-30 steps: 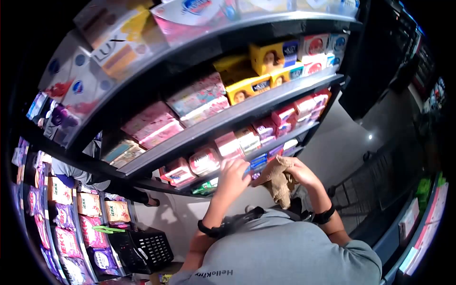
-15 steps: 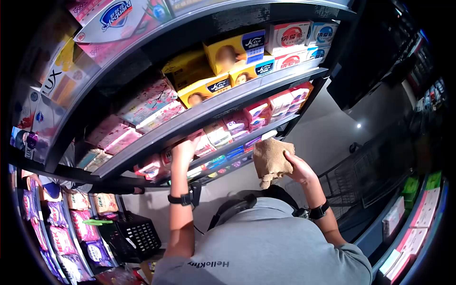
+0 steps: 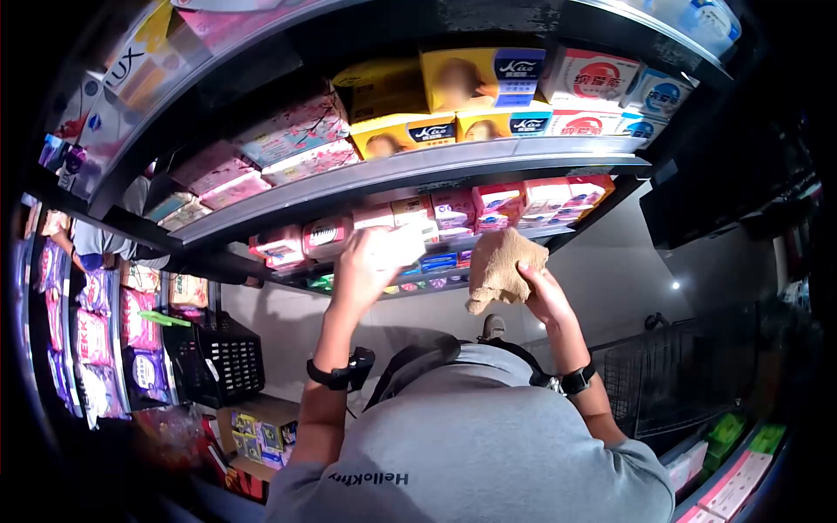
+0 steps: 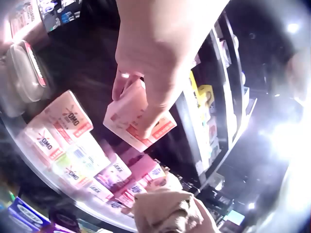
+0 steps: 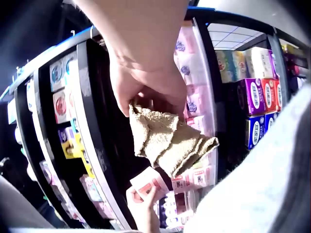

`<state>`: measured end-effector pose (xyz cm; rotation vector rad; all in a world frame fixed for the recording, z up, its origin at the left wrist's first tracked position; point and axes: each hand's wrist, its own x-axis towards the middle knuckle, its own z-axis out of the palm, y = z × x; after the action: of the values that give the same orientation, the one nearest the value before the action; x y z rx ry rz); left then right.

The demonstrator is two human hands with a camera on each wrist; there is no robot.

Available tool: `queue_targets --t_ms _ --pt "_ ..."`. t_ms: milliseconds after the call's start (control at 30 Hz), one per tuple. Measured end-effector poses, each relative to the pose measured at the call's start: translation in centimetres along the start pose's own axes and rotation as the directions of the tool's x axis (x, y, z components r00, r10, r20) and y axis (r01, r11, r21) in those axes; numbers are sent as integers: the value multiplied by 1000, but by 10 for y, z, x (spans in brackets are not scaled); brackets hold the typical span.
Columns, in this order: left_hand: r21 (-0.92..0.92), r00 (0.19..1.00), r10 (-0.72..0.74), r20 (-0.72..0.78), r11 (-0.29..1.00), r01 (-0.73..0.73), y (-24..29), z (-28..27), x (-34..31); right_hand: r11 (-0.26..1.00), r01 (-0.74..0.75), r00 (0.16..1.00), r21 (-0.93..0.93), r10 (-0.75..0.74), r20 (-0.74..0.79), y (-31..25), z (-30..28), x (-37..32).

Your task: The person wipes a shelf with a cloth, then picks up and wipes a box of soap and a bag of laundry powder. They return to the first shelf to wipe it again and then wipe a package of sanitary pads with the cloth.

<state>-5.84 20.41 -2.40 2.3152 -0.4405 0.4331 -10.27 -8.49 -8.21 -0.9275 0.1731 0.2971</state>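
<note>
Pinching probably light, slick, crushable box [image 4: 129, 114] in left hand [image 4: 155, 53] near shelf [image 4: 75, 198] front edge, best taken by opposite sides; gripping soft, limp cloth [image 5: 167, 138] in right hand [image 5: 150, 82].

Dark shelving [image 3: 418, 167] with pale front edges curves across the far side, and a stocked rack [image 3: 120, 349] stands at left. Pale, glossy floor [image 3: 610, 253] reflects a bright light spot [image 3: 676, 285]; in the dimness at right stands what looks like a wire cart [image 3: 645, 383].

Pink-wht box [image 4: 127, 109], red print, in L fingers [image 4: 154, 109], tan cloth [image 3: 504, 261], bunched, in R fingers [image 3: 530, 274]
</note>
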Motion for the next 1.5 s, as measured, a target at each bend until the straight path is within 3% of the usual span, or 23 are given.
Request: queue_targets --t_ms 67,200,300,333,500,600,667,833,867,933,967,1000,1067,1100,1133,1200,1233,1267,1300,1333,1400,1467,1500 --pt "-144 994 -99 44 984 104 29 -8 -5 964 183 981 -190 -166 101 -11 11 9" --pt "-105 990 64 -127 991 -78 69 -15 -4 788 491 861 -371 -374 344 -58 77 -7" --pt "-173 953 38 -301 980 -94 90 -7 -7 291 829 558 -477 -493 668 -66 117 -9" --pt "-218 963 22 -267 973 -83 93 -9 -8 130 874 458 -469 -547 701 -63 127 -10" --pt "-416 952 -60 -300 907 -74 96 -3 -15 95 902 410 -422 -498 764 -63 120 -7" --pt "-553 969 12 -246 819 -150 97 -4 -14 -203 901 226 -384 -535 814 -50 105 1" --pt "-457 954 127 -273 855 -244 96 -5 -10 10 942 256 -337 -669 697 -45 101 6" --pt "-568 919 -69 -388 803 -180 97 -11 -7 -126 848 248 -515 -764 596 -51 95 0" --pt "-591 914 -133 -383 796 -132 88 -11 -12 41 863 344 -503 -777 526 -49 90 0" --pt "-751 865 -246 -438 628 -201 93 -11 -4 608 675 720 -419 -666 194 -47 92 -15" --pt "-829 888 -240 -392 510 -229 97 -13 1 703 633 759 -324 -646 81 -50 97 -19" --pt "-891 910 -227 -348 382 -245 101 -15 8 456 806 512 -376 -857 58 -55 104 -13" --pt "-885 925 -151 -347 380 -270 101 -16 18 354 874 425 -334 -889 171 -72 101 -16" --pt "-877 934 -76 -348 379 -295 100 -17 23 322 873 381 -367 -919 100 -76 107 -18" --pt "-876 935 -65 -350 377 -301 99 -19 25 368 858 431 -359 -895 113 -82 106 -24" --pt "-855 947 -27 -320 439 -276 95 -23 26 234 823 431 -518 -851 301 -93 105 -32" --pt "-845 953 -93 -287 493 -206 92 -25 23 -46 868 222 -495 -855 469 -101 112 -30" --pt "-847 954 -87 -286 489 -209 93 -22 23 -58 877 236 -476 -812 534 -94 113 -27" --pt "-864 935 -138 -326 445 -235 103 -20 25 156 932 296 -327 -849 438 -72 120 -23" --pt "-877 914 -189 -359 403 -261 112 -18 27 65 990 122 -124 -835 537 -76 134 -10" --pt "-896 904 -255 -343 379 -234 124 -19 26 319 911 412 -261 -684 602 -62 137 -18" --pt "-886 895 -294 -336 421 -194 124 -21 24 734 678 593 -40 -513 621 -64 124 -14" --pt "-887 895 -298 -333 421 -190 123 -20 23 766 642 646 -21 -526 553 -71 134 -18"
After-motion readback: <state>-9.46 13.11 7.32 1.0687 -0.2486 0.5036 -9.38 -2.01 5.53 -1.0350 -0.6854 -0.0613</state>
